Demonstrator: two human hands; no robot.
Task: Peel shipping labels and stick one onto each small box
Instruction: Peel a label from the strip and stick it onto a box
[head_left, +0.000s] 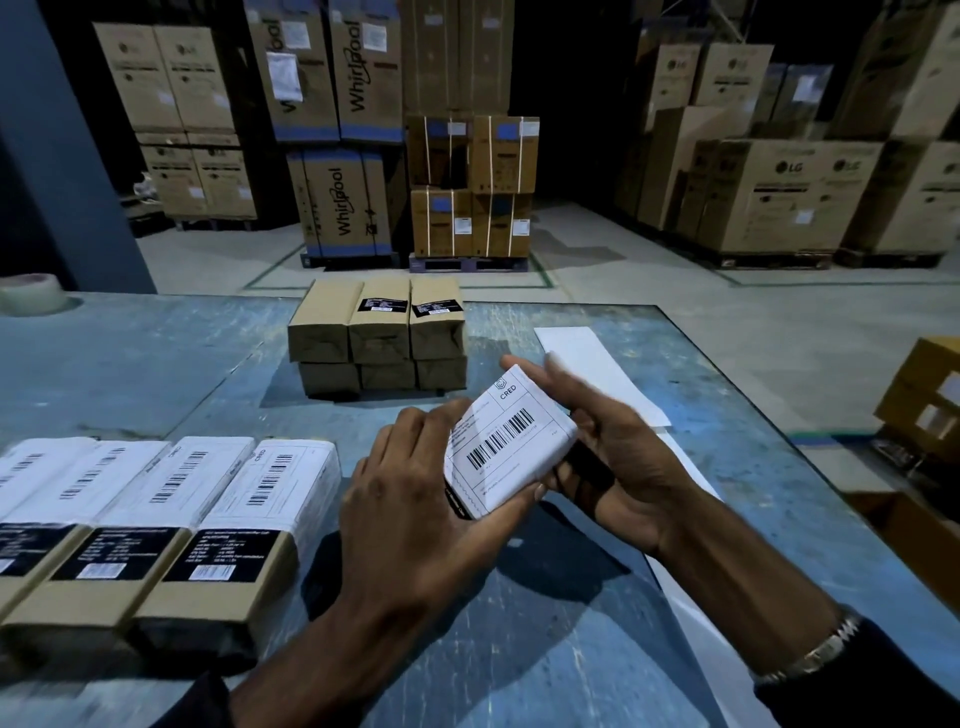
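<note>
A small box (511, 447) wrapped in a white barcode shipping label is held tilted above the blue table (156, 364). My right hand (618, 457) grips it from the right and underneath. My left hand (415, 499) lies against its left edge, fingers on the label and thumb under the near end. A row of labelled small boxes (171, 514) lies at the near left. A stack of brown unlabelled small boxes (379, 338) stands at the table's middle back. White label backing sheets (597, 374) lie to the right.
A tape roll (31, 293) sits at the table's far left corner. Large cardboard cartons (467, 187) stand on pallets across the floor behind. Brown boxes (924, 400) are beside the table's right edge.
</note>
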